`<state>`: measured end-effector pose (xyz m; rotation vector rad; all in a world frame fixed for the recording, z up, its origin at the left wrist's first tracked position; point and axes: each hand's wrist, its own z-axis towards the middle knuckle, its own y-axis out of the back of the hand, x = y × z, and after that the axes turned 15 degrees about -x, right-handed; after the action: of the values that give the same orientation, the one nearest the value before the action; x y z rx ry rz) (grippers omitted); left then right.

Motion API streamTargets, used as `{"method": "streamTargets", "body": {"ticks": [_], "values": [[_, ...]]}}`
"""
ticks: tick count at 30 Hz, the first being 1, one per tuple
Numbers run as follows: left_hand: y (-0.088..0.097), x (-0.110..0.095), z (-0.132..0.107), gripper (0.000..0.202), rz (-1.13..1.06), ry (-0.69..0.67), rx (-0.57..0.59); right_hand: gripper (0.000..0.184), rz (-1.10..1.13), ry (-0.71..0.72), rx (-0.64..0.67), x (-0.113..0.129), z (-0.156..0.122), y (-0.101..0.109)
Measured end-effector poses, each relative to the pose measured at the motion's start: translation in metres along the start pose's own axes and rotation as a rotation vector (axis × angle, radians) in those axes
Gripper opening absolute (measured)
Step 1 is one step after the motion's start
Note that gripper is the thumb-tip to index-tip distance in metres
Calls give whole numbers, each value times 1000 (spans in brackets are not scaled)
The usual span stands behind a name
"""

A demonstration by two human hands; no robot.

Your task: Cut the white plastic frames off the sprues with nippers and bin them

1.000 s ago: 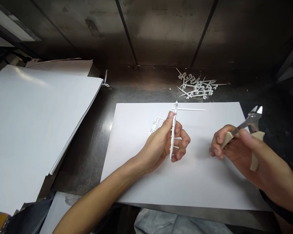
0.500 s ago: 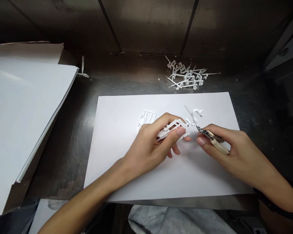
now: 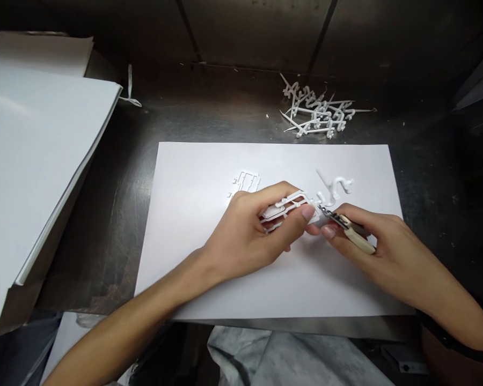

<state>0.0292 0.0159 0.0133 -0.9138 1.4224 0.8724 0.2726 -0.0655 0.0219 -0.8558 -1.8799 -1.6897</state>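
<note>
Between thumb and fingers, my left hand (image 3: pixel 249 236) grips a white plastic frame of moulded parts (image 3: pixel 293 201). A curved white sprue piece (image 3: pixel 338 187) with a straight stem extends from the frame's right end; whether it is still joined I cannot tell. My right hand (image 3: pixel 380 236) is closed round a pair of nippers (image 3: pixel 358 236) with cream handles. The nippers' jaws meet the frame's right end, close to my left thumb. Another white plastic frame (image 3: pixel 247 180) lies on the paper, partly hidden behind my left hand.
A large white paper sheet (image 3: pixel 209 295) lies on the dark metal table (image 3: pixel 221 107). Behind it sits a heap of white sprue offcuts (image 3: pixel 317 112). At the left, white sheets (image 3: pixel 44 161) rest on a box, with a white tie (image 3: pixel 131 91) beside them.
The nippers have moved left, from apart to against the frame's right end. My left hand still holds the frame. The whole view has shifted slightly.
</note>
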Motion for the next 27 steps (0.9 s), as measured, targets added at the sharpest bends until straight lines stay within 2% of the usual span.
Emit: {"method": "streamTargets", "body": {"ticks": [9,16,27], "values": [[2,-4,0,4,85,-29,33,38,81,-39,104,0,2,3],[3,-3,0,12,133,-44,1,37,47,-25,93,0,2,4],[2,-6,0,10,130,-31,12,38,69,-39,112,-2,1,4]]}}
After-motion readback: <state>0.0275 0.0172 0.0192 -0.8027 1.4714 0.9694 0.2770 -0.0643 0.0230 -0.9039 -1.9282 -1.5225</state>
